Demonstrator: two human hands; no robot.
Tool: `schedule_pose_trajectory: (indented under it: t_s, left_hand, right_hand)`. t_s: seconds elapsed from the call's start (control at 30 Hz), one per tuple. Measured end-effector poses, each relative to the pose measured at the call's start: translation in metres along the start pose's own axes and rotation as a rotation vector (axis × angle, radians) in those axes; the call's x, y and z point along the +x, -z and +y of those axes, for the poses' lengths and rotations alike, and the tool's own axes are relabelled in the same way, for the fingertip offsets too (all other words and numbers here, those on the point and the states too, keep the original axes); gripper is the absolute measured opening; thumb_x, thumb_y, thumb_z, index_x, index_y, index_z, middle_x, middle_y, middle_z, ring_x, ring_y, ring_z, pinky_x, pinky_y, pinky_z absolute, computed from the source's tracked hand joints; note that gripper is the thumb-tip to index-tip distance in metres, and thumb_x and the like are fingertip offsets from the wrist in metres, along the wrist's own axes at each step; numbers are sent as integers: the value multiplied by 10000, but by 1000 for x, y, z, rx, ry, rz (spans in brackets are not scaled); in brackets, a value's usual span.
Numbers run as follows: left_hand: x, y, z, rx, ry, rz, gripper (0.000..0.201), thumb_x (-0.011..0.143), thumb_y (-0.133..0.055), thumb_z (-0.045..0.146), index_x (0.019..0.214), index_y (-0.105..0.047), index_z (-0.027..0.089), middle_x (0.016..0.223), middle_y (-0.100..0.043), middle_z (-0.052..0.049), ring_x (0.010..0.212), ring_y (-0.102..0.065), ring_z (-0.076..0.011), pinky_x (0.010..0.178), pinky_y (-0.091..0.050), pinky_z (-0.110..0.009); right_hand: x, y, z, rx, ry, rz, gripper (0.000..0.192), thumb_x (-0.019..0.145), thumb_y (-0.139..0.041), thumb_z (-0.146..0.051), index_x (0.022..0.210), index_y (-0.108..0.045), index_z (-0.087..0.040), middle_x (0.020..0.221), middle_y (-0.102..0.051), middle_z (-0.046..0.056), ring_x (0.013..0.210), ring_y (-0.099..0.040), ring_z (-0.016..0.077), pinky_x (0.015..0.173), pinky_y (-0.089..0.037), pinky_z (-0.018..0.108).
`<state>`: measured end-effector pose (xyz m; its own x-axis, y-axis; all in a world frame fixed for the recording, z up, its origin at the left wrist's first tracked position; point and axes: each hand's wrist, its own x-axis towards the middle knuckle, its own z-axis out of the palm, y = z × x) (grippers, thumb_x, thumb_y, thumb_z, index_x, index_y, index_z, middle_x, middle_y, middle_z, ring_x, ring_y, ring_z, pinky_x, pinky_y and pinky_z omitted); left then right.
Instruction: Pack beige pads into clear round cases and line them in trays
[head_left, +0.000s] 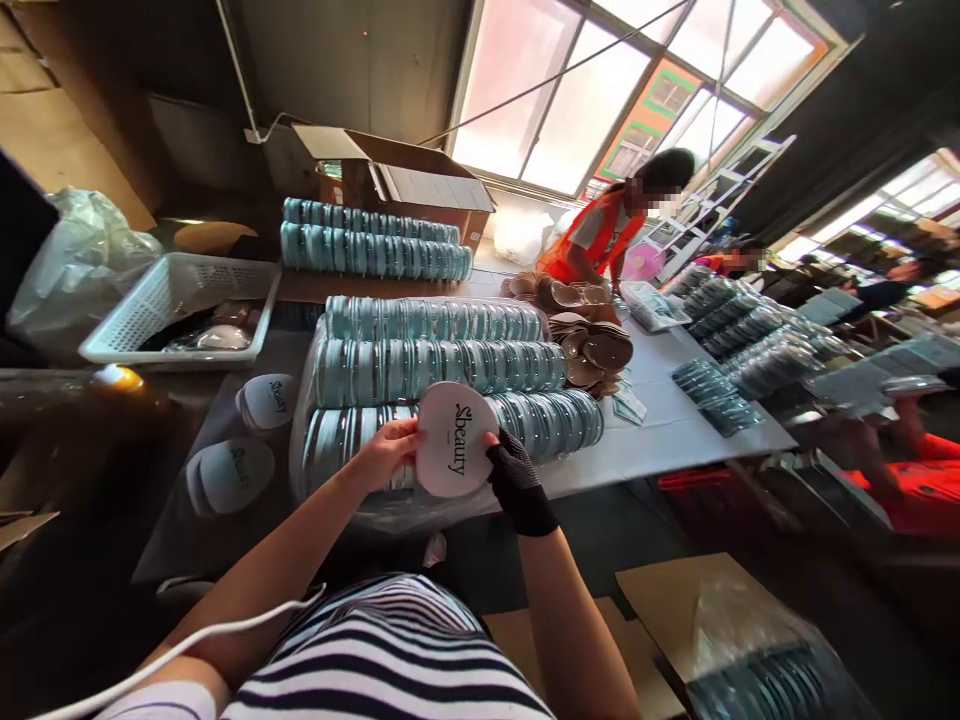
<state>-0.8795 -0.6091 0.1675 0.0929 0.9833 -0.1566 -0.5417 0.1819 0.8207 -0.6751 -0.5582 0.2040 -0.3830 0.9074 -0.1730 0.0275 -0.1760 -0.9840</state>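
Both hands, left [386, 452] bare, right [514, 485] gloved, gripping white case [454, 440], basket [180, 305] holding plastic-wrapped pieces

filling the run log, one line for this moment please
left hand: holds white case | right hand: gloved, holds case | behind: rows of teal cases

A white basket [180, 300] sits left on the table [675, 430]. 2 white cases [247, 440] lie near it. An open cardboard box [405, 180] stands behind, tan pads [592, 340] beside a person in orange [600, 235].

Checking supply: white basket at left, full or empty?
Nearly empty: white basket shows mostly bare mesh, with a few wrapped pieces at the bottom.
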Motion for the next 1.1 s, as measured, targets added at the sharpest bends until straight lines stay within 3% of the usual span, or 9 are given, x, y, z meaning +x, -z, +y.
schedule_pose_trajectory:
  t_s: [0.07, 0.23, 0.37, 0.5, 0.63, 0.73, 0.8, 0.93, 1.1]
  left_hand:
    - [2, 1, 2, 127, -29, 41, 358, 673, -800, 395, 902, -751, 124, 724, -690, -53, 630, -625, -164, 575, -486, -244]
    - [-4, -1, 12, 58, -64, 10, 413, 585, -844, 466, 824, -756, 141, 697, -696, -61, 595, -612, -164, 565, -489, -255]
    - [-5, -7, 16, 183, -135, 69, 339, 624, -836, 423, 800, -755, 145, 707, -701, -52, 646, -616, -163, 593, -485, -236]
    - [-5, -8, 15, 136, -69, -14, 449, 589, -820, 541, 766, -741, 136, 672, -687, -59, 586, -598, -168, 538, -471, -250]
    - [-4, -8, 16, 310, -59, -8, 377, 648, -798, 484, 636, -696, 121, 584, -628, -36, 539, -542, -134, 496, -423, -220]
    - [-5, -7, 13, 196, 45, -144, 410, 616, -811, 490, 773, -738, 119, 701, -688, -76, 603, -604, -176, 536, -469, -253]
    - [-5, -7, 11, 139, 74, -137, 452, 567, -834, 484, 826, -746, 124, 742, -705, -86, 636, -630, -198, 570, -496, -275]
    - [-2, -3, 6, 232, 69, -38, 323, 577, -838, 400, 654, -706, 115, 589, -646, -49, 567, -584, -170, 537, -470, -258]
    - [-3, 4, -5, 64, 110, -74, 326, 567, -832, 321, 841, -751, 164, 705, -705, -64, 625, -633, -205, 612, -517, -307]
  right_hand:
    - [0, 9, 0, -124, 26, 24, 459, 732, -705, -537, 973, -693, -147, 876, -693, 66, 790, -620, 197, 658, -542, 313]
    - [-11, 18, -12, 41, -58, -313, 497, 798, -661, -527, 1113, -672, -142, 948, -694, 94, 785, -649, 206, 642, -571, 362]
    - [-14, 15, -20, 41, 76, -155, 440, 716, -765, -482, 1015, -710, -164, 940, -706, 67, 863, -638, 202, 738, -569, 347]
    - [-14, 19, -14, 141, -7, -374, 505, 752, -745, -500, 1098, -693, -136, 1000, -706, 103, 891, -651, 211, 843, -546, 393]
    - [-13, 22, -6, 82, 16, -164, 503, 641, -830, -500, 979, -706, -149, 924, -709, 77, 809, -636, 190, 769, -554, 362]
    - [-15, 22, -5, 161, -27, -368, 548, 684, -793, -528, 1047, -697, -128, 960, -707, 108, 859, -651, 213, 805, -549, 384]
    - [-15, 21, -5, 202, -50, -432, 588, 679, -787, -545, 1074, -692, -120, 969, -707, 120, 878, -657, 227, 827, -545, 398]
    - [-11, 22, -3, 97, 15, -166, 472, 647, -819, -463, 993, -706, -163, 937, -716, 70, 866, -643, 200, 830, -546, 366]
    - [-8, 23, 8, 159, -80, -366, 504, 687, -773, -471, 1052, -694, -133, 941, -711, 93, 830, -654, 208, 815, -550, 398]
